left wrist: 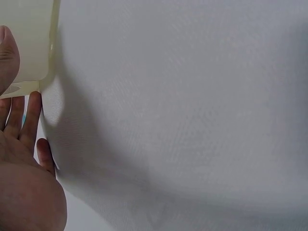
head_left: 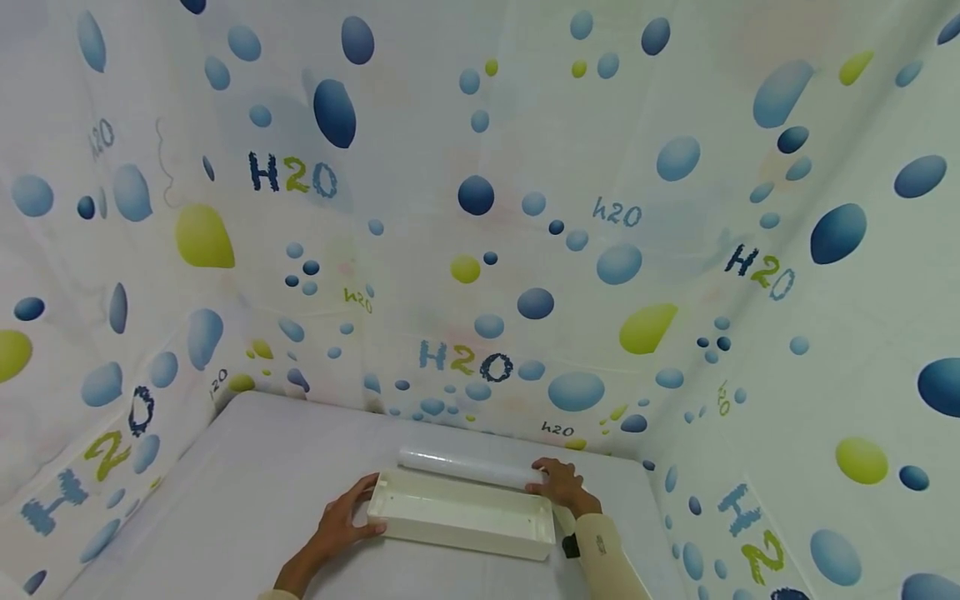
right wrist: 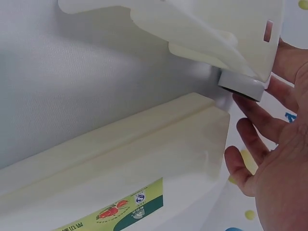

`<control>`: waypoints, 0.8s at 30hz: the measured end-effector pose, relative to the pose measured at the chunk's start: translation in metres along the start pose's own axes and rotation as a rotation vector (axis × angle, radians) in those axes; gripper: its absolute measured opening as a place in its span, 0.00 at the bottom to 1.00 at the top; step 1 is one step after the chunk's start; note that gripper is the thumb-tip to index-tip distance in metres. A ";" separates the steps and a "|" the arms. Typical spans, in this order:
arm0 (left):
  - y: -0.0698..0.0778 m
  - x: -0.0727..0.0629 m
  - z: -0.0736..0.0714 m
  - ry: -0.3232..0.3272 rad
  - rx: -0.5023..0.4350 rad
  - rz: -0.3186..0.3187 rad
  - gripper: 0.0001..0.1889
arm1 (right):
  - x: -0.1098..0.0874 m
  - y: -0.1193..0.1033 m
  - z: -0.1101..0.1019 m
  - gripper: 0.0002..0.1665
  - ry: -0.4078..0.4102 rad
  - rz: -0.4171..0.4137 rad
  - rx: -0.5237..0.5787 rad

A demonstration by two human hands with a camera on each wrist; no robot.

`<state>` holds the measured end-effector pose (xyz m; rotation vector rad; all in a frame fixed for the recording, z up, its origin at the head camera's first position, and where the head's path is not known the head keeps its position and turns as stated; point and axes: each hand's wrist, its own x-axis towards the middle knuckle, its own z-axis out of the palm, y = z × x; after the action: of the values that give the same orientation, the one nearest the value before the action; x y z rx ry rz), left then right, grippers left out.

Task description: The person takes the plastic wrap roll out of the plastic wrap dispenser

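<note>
A long cream plastic box (head_left: 463,533) stands on the white surface with its hollow inside facing up. My left hand (head_left: 343,521) grips its left end. In the left wrist view the thumb (left wrist: 7,60) lies over the box corner (left wrist: 43,29) and the fingers are beneath. A shiny white cling film roll (head_left: 468,468) lies along the far side of the box. My right hand (head_left: 566,485) pinches the roll's right end; in the right wrist view the fingertips touch the round tube end (right wrist: 240,85). A cream plastic piece with a slot (right wrist: 231,29) partly covers the thumb there.
A green and yellow label with red fruit (right wrist: 120,207) shows on a cream plastic side in the right wrist view. White cloth walls (head_left: 405,250) printed with blue and green drops and "H2O" stand round the white tabletop (head_left: 247,492).
</note>
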<state>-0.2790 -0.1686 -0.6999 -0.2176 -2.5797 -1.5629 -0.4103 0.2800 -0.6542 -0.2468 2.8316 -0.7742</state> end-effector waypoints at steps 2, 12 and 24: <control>-0.004 0.000 0.001 0.012 -0.008 0.008 0.49 | 0.000 -0.002 -0.001 0.28 -0.001 0.007 0.007; 0.011 -0.002 -0.007 0.000 0.016 -0.002 0.49 | -0.007 -0.022 -0.007 0.32 0.027 0.046 0.022; -0.005 0.005 -0.002 0.014 -0.016 0.003 0.50 | -0.017 -0.042 -0.022 0.34 0.030 0.016 -0.026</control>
<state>-0.2843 -0.1726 -0.7019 -0.2112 -2.5552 -1.5792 -0.3947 0.2590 -0.6113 -0.2176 2.8701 -0.7438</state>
